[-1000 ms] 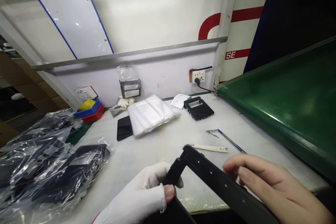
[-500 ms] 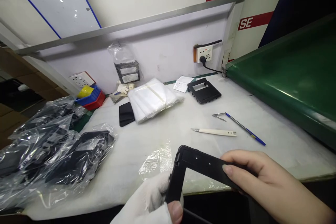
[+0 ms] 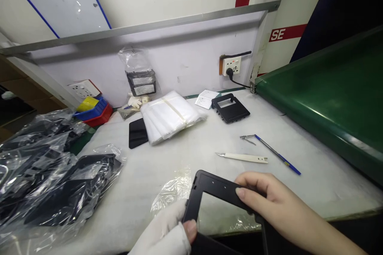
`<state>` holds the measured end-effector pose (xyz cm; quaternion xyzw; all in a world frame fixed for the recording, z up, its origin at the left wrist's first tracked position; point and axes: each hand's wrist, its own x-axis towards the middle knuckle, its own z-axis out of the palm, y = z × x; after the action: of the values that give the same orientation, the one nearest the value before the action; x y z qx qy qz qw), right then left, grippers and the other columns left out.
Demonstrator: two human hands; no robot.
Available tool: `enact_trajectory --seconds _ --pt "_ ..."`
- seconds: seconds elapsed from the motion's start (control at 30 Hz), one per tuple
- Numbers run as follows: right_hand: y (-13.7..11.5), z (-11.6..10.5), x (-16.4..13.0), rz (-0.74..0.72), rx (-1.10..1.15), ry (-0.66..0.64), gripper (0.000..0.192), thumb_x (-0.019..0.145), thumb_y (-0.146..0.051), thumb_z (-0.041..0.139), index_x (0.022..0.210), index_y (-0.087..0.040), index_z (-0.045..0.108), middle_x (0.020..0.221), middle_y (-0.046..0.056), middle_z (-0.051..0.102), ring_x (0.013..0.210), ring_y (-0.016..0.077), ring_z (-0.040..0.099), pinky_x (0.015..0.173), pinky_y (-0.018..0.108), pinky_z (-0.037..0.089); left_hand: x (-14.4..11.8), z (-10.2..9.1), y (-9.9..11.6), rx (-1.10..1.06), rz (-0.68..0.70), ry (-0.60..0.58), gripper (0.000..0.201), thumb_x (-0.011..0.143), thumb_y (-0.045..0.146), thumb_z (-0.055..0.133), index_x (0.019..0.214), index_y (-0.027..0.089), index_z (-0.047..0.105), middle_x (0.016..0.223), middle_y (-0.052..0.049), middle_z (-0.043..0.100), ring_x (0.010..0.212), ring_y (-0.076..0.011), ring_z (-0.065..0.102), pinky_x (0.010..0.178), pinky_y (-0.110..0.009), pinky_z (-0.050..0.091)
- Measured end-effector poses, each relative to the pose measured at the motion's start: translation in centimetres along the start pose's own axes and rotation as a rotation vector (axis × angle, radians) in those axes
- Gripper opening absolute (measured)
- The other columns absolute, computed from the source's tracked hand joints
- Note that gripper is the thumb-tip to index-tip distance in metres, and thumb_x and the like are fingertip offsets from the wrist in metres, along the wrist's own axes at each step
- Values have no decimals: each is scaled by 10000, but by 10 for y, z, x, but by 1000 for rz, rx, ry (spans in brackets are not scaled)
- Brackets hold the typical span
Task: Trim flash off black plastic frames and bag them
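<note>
Bridging left hand (image 3: pixel 169 231) and right hand (image 3: pixel 267 198): frame (image 3: pixel 220 188)

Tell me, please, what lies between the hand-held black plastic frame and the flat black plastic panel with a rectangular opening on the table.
In the head view, a slim white-handled knife lies between the frame and panel.

Held frame (image 3: pixel 220 191) black, pale-dotted; left hand (image 3: pixel 167 229) gloved white; knife handle (image 3: pixel 247 157) cream; pen (image 3: pixel 277 154) blue-ended; lower bin (image 3: pixel 101 116) red.
</note>
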<state>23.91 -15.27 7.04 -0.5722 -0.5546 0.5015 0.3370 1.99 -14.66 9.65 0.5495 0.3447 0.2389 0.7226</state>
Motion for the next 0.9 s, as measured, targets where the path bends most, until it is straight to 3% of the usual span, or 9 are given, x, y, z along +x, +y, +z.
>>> enact_trajectory --seconds 0.1,0.17,0.2,0.27,0.47,0.53,0.63,0.8,0.9 --pt "16 -27 32 -105 -158 188 414 797 -551 451 975 -207 600 955 57 623 880 201 586 762 308 479 8 -23 -7 50 -36 337 427 805 454 502 1129 190 592 1045 -58 662 1002 -283 580 900 -389 436" --pt "34 -50 60 -92 -520 391 452 810 -539 407 1046 -201 592 1017 83 604 923 220 570 750 325 482 20 -41 -17 66 -43 476 403 828 444 464 1110 184 591 1075 -44 654 1019 -257 572 888 -357 449" --pt "43 -61 74 -87 -763 442 454 823 -516 371 1075 -207 588 1031 87 591 941 227 559 763 339 478 27 -49 -22 85 -27 504 388 837 427 450 1098 177 590 1094 -40 645 1027 -241 565 893 -340 447" --pt "62 -78 96 -77 -919 480 454 765 -467 456 1108 -204 595 1002 114 573 968 292 531 805 427 447 38 -64 -31 191 -26 520 371 848 406 414 1061 157 588 1077 -45 645 1001 -218 573 874 -316 453" --pt "81 -96 111 -167 -1042 424 348 777 -435 410 909 -204 634 968 112 604 874 285 570 757 433 459 39 -85 -17 1027 -334 519 487 847 511 287 850 154 619 761 -104 661 760 -303 626 710 -432 450" --pt "70 -91 108 -170 -996 409 382 813 -488 367 962 -217 591 955 88 628 830 265 597 689 402 488 37 -87 -7 1268 -375 527 492 820 531 317 841 151 630 754 -134 662 749 -354 626 672 -462 442" --pt "37 -69 108 -244 -900 333 368 830 -529 365 988 -263 564 914 49 638 753 228 615 578 342 509 41 -89 0 1365 -395 507 518 785 573 354 874 143 630 753 -155 663 727 -385 625 609 -453 443" --pt "-10 -11 121 -548 -829 124 244 866 -394 416 1013 -240 537 889 44 626 734 173 612 546 263 511 52 -93 -12 929 -217 459 376 824 477 366 1026 234 569 849 -50 672 785 -259 630 663 -338 452" --pt "-15 6 133 -594 -818 85 203 845 -348 480 986 -217 541 872 40 633 741 161 616 599 263 519 56 -96 -25 815 -270 514 457 806 454 409 1205 237 463 892 -48 668 807 -255 624 671 -325 446"
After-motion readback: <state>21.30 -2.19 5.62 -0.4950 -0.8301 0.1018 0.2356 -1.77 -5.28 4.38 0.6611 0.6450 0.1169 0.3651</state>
